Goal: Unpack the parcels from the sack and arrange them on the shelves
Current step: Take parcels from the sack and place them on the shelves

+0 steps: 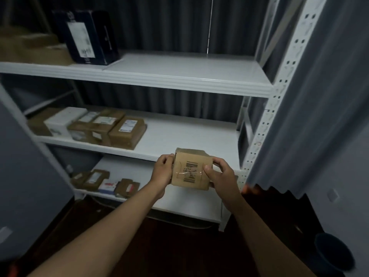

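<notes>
I hold a small brown cardboard parcel [190,169] with a barcode label and clear tape in front of the white shelf unit, level with the front edge of the middle shelf [179,134]. My left hand [162,170] grips its left side. My right hand [220,174] grips its right side, thumb on the front face. Several brown and white parcels [89,125] lie on the left of the middle shelf. A few small parcels [103,181] lie on the left of the bottom shelf [179,198]. The sack is not in view.
The top shelf [179,70] carries a dark box [87,37] and brown boxes [30,47] at its left. A grey curtain [319,96] hangs at the right beside the perforated upright [273,108]. A dark bin [333,252] stands on the floor at lower right.
</notes>
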